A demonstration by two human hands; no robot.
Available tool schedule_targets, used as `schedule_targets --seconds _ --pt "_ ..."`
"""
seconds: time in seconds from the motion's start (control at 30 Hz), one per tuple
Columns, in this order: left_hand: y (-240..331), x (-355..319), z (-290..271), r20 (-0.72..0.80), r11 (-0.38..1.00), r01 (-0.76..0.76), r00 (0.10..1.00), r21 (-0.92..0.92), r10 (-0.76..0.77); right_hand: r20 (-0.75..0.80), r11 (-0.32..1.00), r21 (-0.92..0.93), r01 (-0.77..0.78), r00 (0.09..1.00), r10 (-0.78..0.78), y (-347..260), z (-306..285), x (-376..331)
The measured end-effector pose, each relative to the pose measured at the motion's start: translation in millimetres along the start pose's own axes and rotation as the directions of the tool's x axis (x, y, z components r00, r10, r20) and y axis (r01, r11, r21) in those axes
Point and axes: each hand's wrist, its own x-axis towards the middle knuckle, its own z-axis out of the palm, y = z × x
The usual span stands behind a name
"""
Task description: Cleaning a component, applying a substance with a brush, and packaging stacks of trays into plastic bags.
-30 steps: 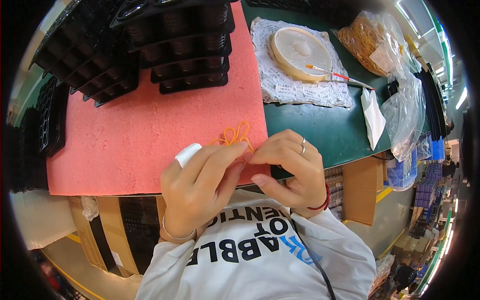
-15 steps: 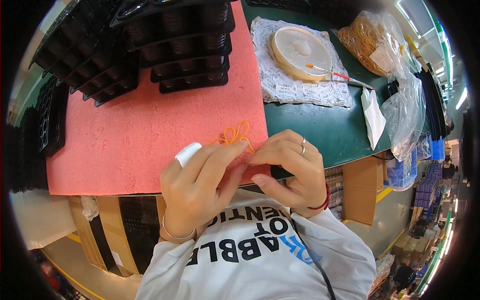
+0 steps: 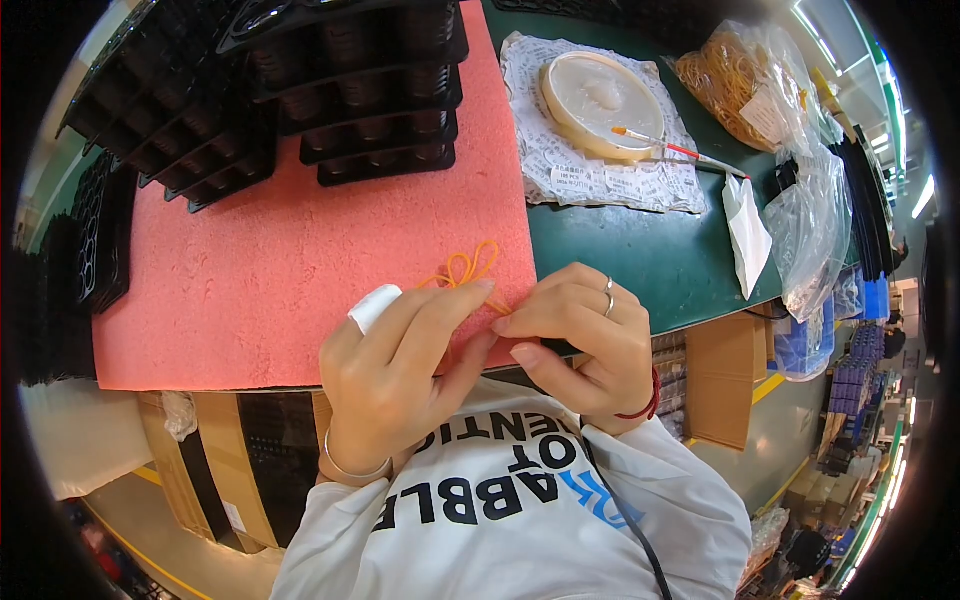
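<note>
A thin orange cord (image 3: 488, 258) lies in loose loops near the front right of the pink foam sheet. My left hand (image 3: 390, 350) is closed, its fingertips pinching the cord below the loops; one finger wears a white wrapping (image 3: 375, 308). Against its fingertips works my right hand (image 3: 590, 335), with fingers curled and the index tip on a short stretch of cord that runs across from the left hand. The thumb of this hand stands a little apart from the index finger. Whatever lies under the fingertips is hidden.
Stacked black plastic trays (image 3: 370, 90) stand at the back left on the pink foam sheet (image 3: 250, 290). On the green table (image 3: 620, 250), a round tub (image 3: 600, 100) sits on printed paper with a brush (image 3: 680, 152) across it. Beyond are a bag of orange cords (image 3: 735, 90) and a white tissue (image 3: 745, 235).
My right hand's index fingertip has shifted slightly down, and its thumb has moved a little. The left hand and the cord loops stay almost still.
</note>
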Motion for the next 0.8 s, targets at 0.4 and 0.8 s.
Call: schedule_targets --seconds 0.4,0.8 --pt "0.6 0.0 -0.5 0.009 1.0 0.025 1.0 0.007 -0.025 -0.006 1.0 0.021 0.016 1.0 -0.016 1.0 -0.7 -0.3" --pt "-0.5 -0.2 0.8 -0.001 1.0 -0.002 1.0 0.012 0.002 0.005 0.999 0.037 0.013 1.0 -0.013 1.2 -1.7 -2.0"
